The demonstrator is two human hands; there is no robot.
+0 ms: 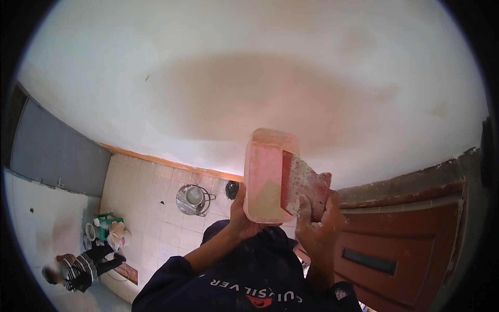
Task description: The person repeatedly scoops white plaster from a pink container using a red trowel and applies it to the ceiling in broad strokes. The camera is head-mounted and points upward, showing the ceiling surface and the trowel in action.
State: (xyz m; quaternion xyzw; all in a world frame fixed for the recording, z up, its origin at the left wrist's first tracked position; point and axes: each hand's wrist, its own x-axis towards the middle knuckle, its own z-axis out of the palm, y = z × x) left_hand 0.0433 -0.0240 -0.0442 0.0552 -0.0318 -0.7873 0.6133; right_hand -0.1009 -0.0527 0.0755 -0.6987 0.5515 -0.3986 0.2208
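My left hand [240, 212] grips the lower edge of a pink rectangular tray [262, 174] smeared with pale putty, holding it up in front of a white plastered wall. My right hand [321, 221] is closed around the handle of a wide putty knife [304, 182] with a red, paste-crusted blade. The blade's edge rests inside the tray against its right side. Both forearms rise from my dark sleeves at the bottom of the picture.
A white wall [249, 78] with a damp pinkish patch fills the upper view. A red-brown door [405, 244] stands at right. Far below on the tiled floor [150, 197] sit a metal bucket [193, 197], green crate [106, 222], and a person in stripes [83, 268].
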